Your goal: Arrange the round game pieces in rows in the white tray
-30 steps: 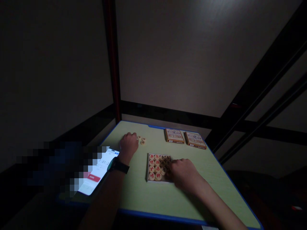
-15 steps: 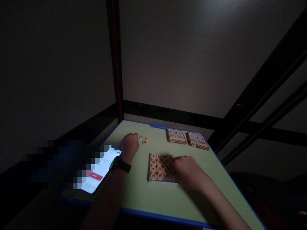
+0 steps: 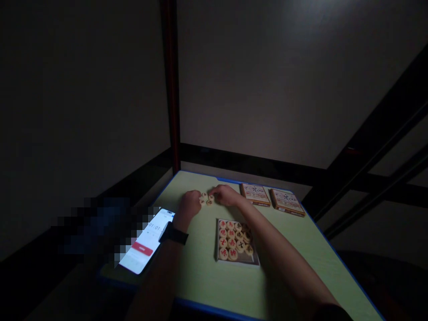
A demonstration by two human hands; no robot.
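Several round wooden Chinese chess pieces [image 3: 209, 202] lie in a small group on the table, between my two hands. My left hand [image 3: 190, 203], a watch on its wrist, is closed at the group's left side, its knuckles against the pieces; what its fingers hold is hidden. From the right, my right hand [image 3: 226, 195] reaches in with its fingertips closed at one piece [image 3: 211, 197]. Nearer to me a shallow open box [image 3: 241, 258] holds rows of red-marked and black-marked pieces. My right forearm hides part of its right side.
Two printed flat boxes [image 3: 255, 195] lie side by side at the table's back right. A lit phone [image 3: 142, 247] with a running timer lies at the left edge. The pale green table [image 3: 203, 276] has a blue edge, with walls behind and to the left.
My right hand has left the open box and moved up and left to the loose pieces. More black-marked pieces now show in the box. My left hand stays beside the group.
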